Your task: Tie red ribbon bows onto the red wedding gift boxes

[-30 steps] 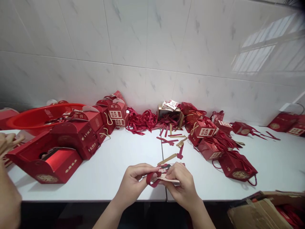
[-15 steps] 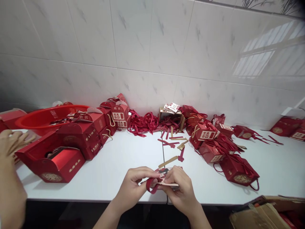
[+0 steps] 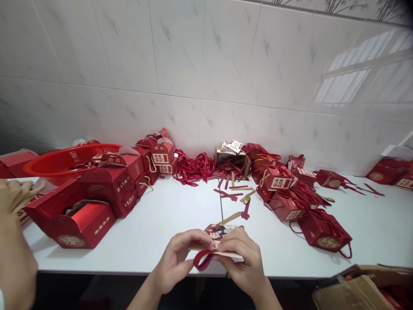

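Observation:
In front of me, above the table's front edge, my right hand (image 3: 241, 256) pinches a small printed card (image 3: 219, 231) with red, white and black figures. A red ribbon (image 3: 202, 261) sticks out of the card's near edge, bent into a loop. My left hand (image 3: 182, 254) curls round that loop. Its fingertips meet the card's edge beside the right fingers, and its thumb lies at the loop's left side. My fingers hide how the ribbon is joined to the card.
Red gift boxes (image 3: 108, 185) stand on the left by a red basin (image 3: 71, 159); a co-worker's hand (image 3: 16, 202) is there. At the back lie a ribbon heap (image 3: 195, 168) and an open box (image 3: 234, 161). Tied boxes (image 3: 324, 230) line the right; a carton (image 3: 351, 292) sits lower right.
My left fingers have loosened and opened out around the ribbon loop, which shows wider and a little further left. More of the card's printed face is visible.

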Motion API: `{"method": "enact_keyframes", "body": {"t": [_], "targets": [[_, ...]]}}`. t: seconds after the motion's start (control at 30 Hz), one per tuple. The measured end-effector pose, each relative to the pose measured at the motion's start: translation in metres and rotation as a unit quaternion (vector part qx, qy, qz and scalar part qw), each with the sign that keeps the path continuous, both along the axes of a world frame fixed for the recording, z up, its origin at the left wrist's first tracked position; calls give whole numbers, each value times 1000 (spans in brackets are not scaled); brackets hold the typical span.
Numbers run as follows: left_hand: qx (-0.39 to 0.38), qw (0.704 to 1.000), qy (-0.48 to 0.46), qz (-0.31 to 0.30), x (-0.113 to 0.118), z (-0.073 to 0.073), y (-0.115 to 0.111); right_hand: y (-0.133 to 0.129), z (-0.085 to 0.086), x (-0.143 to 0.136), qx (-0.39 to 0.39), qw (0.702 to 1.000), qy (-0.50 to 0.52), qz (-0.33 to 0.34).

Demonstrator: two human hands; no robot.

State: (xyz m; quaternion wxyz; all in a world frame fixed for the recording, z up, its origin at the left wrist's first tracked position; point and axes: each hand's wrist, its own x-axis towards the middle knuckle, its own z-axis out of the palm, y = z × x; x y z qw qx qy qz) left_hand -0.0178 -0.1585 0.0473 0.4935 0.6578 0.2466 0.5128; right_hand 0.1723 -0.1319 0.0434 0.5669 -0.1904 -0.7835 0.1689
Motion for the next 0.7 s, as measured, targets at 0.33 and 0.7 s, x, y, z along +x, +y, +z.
{"method": "enact_keyframes", "body": {"t": [0.33, 0.7], "targets": [[20, 1000, 13, -1, 2, -5, -7, -5, -2, 1, -5, 999, 9, -36], [37, 985, 70, 151, 14, -22, -5, -6, -27, -10, -129, 978, 140, -84]]}}
